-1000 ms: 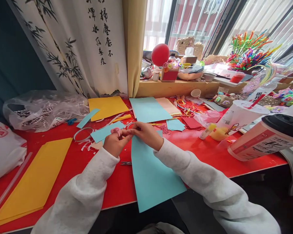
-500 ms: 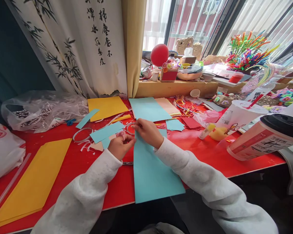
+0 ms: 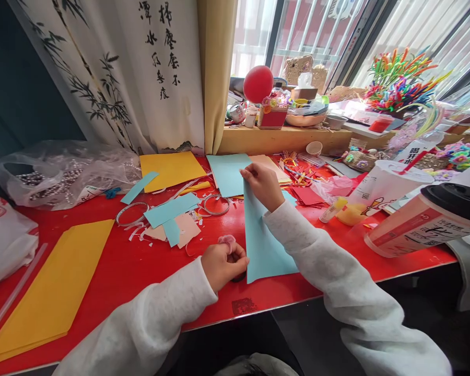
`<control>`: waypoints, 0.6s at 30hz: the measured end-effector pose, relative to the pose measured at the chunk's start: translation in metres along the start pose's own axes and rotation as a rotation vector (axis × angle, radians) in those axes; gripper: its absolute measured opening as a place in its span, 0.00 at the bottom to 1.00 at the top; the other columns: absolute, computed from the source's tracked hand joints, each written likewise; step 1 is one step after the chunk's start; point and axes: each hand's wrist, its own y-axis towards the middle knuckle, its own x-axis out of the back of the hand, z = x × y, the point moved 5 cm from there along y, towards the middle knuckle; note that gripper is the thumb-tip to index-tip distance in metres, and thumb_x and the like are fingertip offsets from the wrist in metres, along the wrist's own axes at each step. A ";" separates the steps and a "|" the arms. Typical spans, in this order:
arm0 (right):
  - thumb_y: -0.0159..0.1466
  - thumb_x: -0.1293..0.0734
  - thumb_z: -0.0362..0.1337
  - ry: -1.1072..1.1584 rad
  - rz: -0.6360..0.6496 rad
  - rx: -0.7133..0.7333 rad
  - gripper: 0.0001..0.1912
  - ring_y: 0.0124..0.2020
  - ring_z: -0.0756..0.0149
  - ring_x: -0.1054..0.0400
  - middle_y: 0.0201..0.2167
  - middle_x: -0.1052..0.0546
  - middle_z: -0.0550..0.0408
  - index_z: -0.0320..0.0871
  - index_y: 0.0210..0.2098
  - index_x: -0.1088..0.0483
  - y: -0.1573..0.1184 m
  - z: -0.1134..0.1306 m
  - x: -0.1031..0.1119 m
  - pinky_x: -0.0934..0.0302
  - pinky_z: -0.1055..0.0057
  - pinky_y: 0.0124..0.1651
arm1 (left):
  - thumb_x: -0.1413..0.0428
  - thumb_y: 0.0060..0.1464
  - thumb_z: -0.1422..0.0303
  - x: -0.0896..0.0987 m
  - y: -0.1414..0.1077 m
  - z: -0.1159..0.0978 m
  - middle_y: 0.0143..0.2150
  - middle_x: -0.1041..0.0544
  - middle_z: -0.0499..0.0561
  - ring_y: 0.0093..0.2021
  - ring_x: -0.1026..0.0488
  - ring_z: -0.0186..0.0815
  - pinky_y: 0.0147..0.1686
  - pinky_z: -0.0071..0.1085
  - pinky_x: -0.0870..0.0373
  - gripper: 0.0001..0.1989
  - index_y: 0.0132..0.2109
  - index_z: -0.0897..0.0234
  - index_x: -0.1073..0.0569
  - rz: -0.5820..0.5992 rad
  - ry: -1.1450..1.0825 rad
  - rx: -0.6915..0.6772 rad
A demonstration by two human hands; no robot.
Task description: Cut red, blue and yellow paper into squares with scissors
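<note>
A light blue sheet of paper (image 3: 264, 245) is raised on its left edge over the red table. My right hand (image 3: 263, 185) pinches its upper left corner between thumb and fingers. My left hand (image 3: 224, 265), with a fuzzy pink ring on one finger, is closed at the sheet's left edge near the lower corner, the fingertips pinching it. Beneath the left hand shows a small dark object (image 3: 239, 278), mostly hidden. Left of the sheet lie light blue paper strips (image 3: 172, 210), pink paper scraps (image 3: 188, 228) and a silver hoop (image 3: 216, 205).
Yellow paper sheets (image 3: 55, 287) lie at the left, and another yellow sheet (image 3: 172, 169) at the back. A second light blue sheet (image 3: 227, 177) lies behind my hands. A glue stick (image 3: 332, 210), a drink cup (image 3: 387, 190) and a black-lidded cup (image 3: 426, 224) stand at the right.
Both hands have moved right with the blue sheet. My right hand has gone up to its top corner, and my left hand has slid down its left edge, so the hands are further apart.
</note>
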 end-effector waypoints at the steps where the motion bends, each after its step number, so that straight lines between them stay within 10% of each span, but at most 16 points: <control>1: 0.60 0.38 0.38 -0.001 -0.032 -0.005 0.10 0.26 0.70 0.42 0.21 0.33 0.58 0.42 0.24 0.38 0.004 -0.002 0.004 0.50 0.72 0.31 | 0.48 0.44 0.65 -0.010 -0.007 0.001 0.20 0.36 0.45 0.20 0.40 0.28 0.22 0.27 0.42 0.07 0.24 0.64 0.34 0.038 0.024 -0.015; 5: 0.60 0.37 0.40 0.065 -0.176 -0.062 0.11 0.24 0.72 0.43 0.20 0.35 0.60 0.41 0.25 0.36 0.018 -0.013 0.033 0.50 0.73 0.29 | 0.44 0.38 0.74 -0.049 -0.047 -0.004 0.17 0.36 0.43 0.18 0.42 0.24 0.18 0.23 0.45 0.05 0.19 0.65 0.32 0.286 0.092 -0.114; 8: 0.59 0.36 0.43 0.113 -0.248 0.006 0.12 0.22 0.75 0.45 0.19 0.37 0.62 0.41 0.24 0.36 0.022 -0.007 0.064 0.51 0.73 0.28 | 0.46 0.50 0.67 -0.054 -0.074 -0.027 0.24 0.27 0.45 0.25 0.32 0.26 0.25 0.19 0.38 0.07 0.28 0.63 0.26 0.443 0.164 -0.475; 14: 0.60 0.37 0.41 0.011 -0.542 0.043 0.13 0.22 0.77 0.49 0.19 0.42 0.62 0.35 0.32 0.30 0.011 0.019 0.147 0.52 0.72 0.30 | 0.54 0.58 0.61 -0.021 -0.059 -0.021 0.51 0.26 0.53 0.49 0.30 0.42 0.48 0.37 0.34 0.17 0.48 0.61 0.28 -0.145 0.911 -0.725; 18: 0.61 0.39 0.47 -0.137 -0.678 0.101 0.21 0.35 0.69 0.40 0.28 0.35 0.54 0.32 0.37 0.29 -0.004 0.018 0.201 0.48 0.68 0.41 | 0.53 0.50 0.46 -0.018 -0.047 0.017 0.61 0.37 0.50 0.60 0.41 0.46 0.57 0.43 0.41 0.32 0.57 0.59 0.36 -0.192 1.171 -0.571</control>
